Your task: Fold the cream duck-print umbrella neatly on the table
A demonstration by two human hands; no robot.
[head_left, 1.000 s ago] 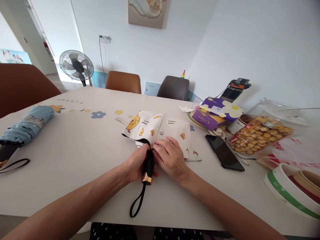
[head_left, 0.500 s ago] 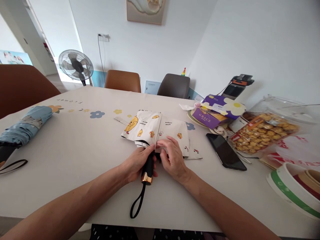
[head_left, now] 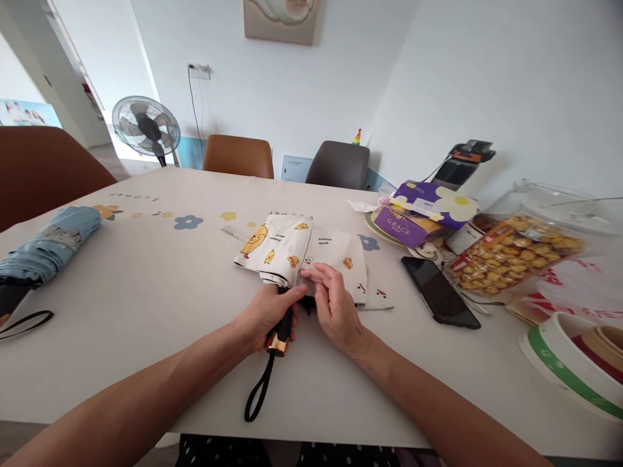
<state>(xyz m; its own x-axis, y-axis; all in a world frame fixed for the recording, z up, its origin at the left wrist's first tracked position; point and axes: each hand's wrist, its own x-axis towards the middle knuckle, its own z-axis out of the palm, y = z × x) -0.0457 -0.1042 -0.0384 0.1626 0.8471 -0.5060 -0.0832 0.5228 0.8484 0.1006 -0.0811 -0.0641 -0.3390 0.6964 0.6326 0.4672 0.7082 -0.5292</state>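
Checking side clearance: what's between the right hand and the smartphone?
In the head view, the outer folds of the yellow-duck-print umbrella come first, then bare white tabletop, between the right hand and the black smartphone.

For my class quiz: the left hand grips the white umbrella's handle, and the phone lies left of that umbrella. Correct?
No: the head view shows the phone lying right of the white umbrella. The left hand does grip its handle.
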